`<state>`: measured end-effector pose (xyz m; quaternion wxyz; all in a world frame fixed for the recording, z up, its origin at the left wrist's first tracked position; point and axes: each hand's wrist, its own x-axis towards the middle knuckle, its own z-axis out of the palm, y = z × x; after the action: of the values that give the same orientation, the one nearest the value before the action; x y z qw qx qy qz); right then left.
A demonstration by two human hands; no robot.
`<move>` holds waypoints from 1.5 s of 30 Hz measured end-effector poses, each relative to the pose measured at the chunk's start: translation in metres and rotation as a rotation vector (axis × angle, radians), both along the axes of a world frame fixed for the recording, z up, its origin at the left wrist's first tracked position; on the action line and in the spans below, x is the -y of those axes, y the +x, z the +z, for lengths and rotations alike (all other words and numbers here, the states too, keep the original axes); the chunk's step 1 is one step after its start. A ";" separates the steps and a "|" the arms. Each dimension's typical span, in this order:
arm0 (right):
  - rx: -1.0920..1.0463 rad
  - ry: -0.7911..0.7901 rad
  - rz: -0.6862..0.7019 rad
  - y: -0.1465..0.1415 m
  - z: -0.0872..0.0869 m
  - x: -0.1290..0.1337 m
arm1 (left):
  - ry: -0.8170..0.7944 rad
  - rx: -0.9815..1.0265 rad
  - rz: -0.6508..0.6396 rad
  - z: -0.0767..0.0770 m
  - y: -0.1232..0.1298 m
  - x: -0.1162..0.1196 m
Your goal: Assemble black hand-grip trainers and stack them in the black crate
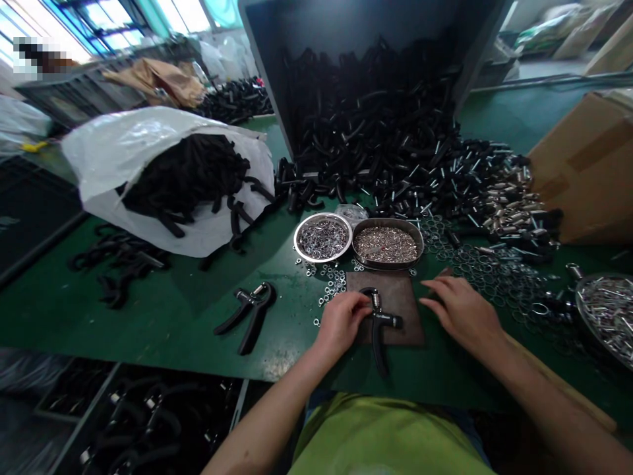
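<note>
My left hand (342,320) is closed on a black hand grip strengthener (378,340) with a small metal spring, pinching it near its top. The strengthener rests on a brown square mat (411,300) and one handle reaches past the mat's front edge. To the right of the mat, my right hand (459,310) hovers with thumb and forefinger apart, and I see nothing between them. Another hand grip strengthener (250,313) lies on the green table to the left. Loose nuts (333,282) are scattered beside the mat.
Behind the mat stand a round bowl (297,245) of small metal parts and a tin (421,247) of tiny pieces. Black handles spill from a grey bin (267,59) and a white sack (106,145). Springs (512,204), rings (469,260) and a cardboard box (583,185) are on the right.
</note>
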<state>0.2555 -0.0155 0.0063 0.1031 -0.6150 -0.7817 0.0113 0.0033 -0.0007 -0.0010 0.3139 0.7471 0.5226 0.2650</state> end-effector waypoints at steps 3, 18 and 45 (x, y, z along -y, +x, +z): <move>0.177 -0.050 -0.238 0.040 -0.016 0.025 | 0.158 -0.131 -0.102 -0.003 0.000 0.003; -0.308 -0.265 0.111 -0.026 0.020 0.020 | 0.104 -0.104 -0.055 -0.007 -0.002 0.007; -0.149 0.207 0.028 0.018 0.019 -0.043 | -0.969 1.053 0.456 0.010 0.019 0.063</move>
<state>0.2738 0.0272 0.0256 0.2237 -0.5874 -0.7774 -0.0222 0.0223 -0.0638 0.0095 0.7535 0.1729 0.5034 0.3860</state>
